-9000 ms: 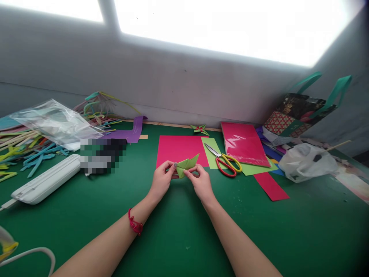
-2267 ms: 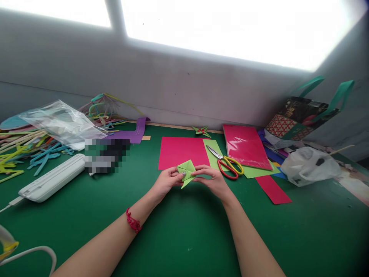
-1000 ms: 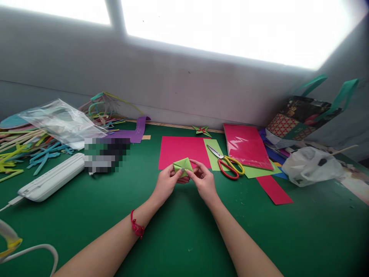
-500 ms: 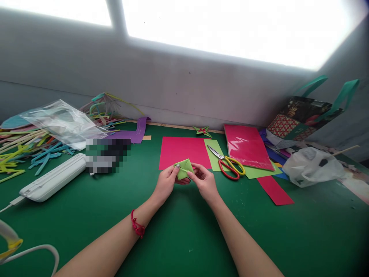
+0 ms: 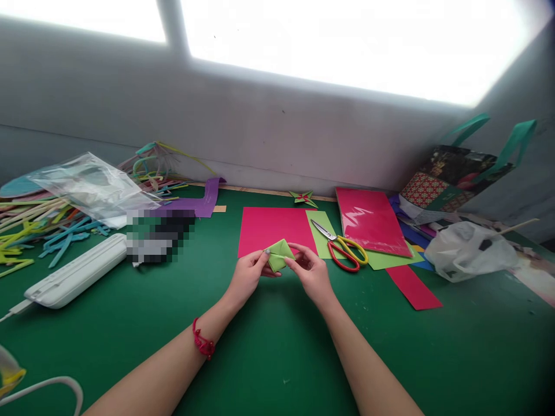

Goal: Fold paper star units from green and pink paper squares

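A small folded piece of light green paper (image 5: 279,254) is pinched between both hands just above the green table (image 5: 269,346). My left hand (image 5: 249,277), with a red string bracelet on its wrist, grips the paper's left side. From the right, my right hand (image 5: 310,274) holds it with thumb and fingers. A pink sheet (image 5: 271,228) lies flat right behind the hands. Red and yellow scissors (image 5: 342,245) rest on a light green sheet (image 5: 321,231) just to the right.
A white oblong device (image 5: 76,277) with a cable lies at left, near coloured paper strips (image 5: 39,231) and a clear plastic bag (image 5: 91,188). A small paper star (image 5: 306,198) sits by the wall. At right are a glossy pink pack (image 5: 370,219), a white plastic bag (image 5: 468,248) and a patterned gift bag (image 5: 455,173).
The green paper has gone from a wider pointed shape to a smaller, more compact fold. Both hands stay on it, turning it slightly between the fingers.
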The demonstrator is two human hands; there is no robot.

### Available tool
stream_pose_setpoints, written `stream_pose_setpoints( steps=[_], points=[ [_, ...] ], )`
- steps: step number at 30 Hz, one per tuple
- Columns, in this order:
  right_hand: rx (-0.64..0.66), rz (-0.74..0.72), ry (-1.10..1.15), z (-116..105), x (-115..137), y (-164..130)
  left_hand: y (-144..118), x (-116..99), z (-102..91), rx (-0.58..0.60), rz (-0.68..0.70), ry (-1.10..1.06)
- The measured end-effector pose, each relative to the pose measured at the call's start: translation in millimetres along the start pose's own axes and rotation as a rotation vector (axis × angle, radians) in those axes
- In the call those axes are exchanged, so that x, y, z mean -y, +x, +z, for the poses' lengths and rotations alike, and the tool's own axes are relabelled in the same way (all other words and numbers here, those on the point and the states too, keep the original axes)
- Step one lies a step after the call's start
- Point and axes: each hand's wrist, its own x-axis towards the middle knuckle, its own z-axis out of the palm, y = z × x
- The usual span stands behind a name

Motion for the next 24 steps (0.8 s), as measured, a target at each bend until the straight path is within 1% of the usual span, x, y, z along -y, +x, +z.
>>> stream_pose_setpoints(
  steps=[3, 9, 14, 20, 22, 24],
  points=[
    [-0.044, 0.005, 0.049, 6, 2, -2, 0, 0, -0.1, -0.011, 0.008, -0.024],
    [-0.061, -0.015, 0.017, 12, 3, -6, 0, 5, 5.6, 0.056, -0.002, -0.078],
    [-0.045, 0.014, 0.037, 13, 2, -6, -2, 4, 7.9, 0.041, 0.001, -0.052],
    [-0.011, -0.006, 0.031, 7, 4, -4, -1, 1, 5.6, 0.053, 0.002, -0.059],
    [-0.042, -0.029, 0.017, 6, 6, -4, -1, 2, 5.1, 0.049, -0.005, -0.057],
    [-0.115, -0.088, -0.049, 7, 8, -5, -1, 3, 4.7, 0.037, -0.011, -0.056]
  ],
)
